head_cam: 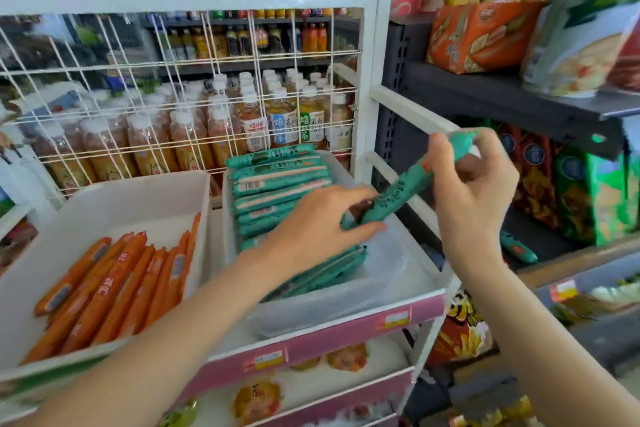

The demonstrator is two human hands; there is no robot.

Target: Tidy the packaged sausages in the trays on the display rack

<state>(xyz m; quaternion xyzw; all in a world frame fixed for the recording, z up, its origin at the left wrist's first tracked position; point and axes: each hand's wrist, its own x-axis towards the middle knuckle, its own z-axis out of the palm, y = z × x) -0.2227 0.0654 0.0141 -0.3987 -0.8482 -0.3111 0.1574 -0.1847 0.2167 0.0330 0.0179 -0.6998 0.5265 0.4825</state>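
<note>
Two white trays sit side by side on the white display rack (375, 55). The left tray (104, 204) holds several orange packaged sausages (114, 288) lying lengthwise. The right tray (408, 267) holds a row of green packaged sausages (277, 184) at the back and a few more green ones (325, 270) near the front. My right hand (474, 191) grips the upper end of one green sausage (398, 191), held tilted above the right tray. My left hand (318, 222) pinches that sausage's lower end between thumb and fingers.
A wire grid (173, 97) backs the rack, with bottled drinks (277, 121) behind it. Dark shelves (502, 94) of snack bags stand to the right. One green sausage (517, 248) lies on the lower right shelf. Lower rack tiers (311, 385) hold packaged food.
</note>
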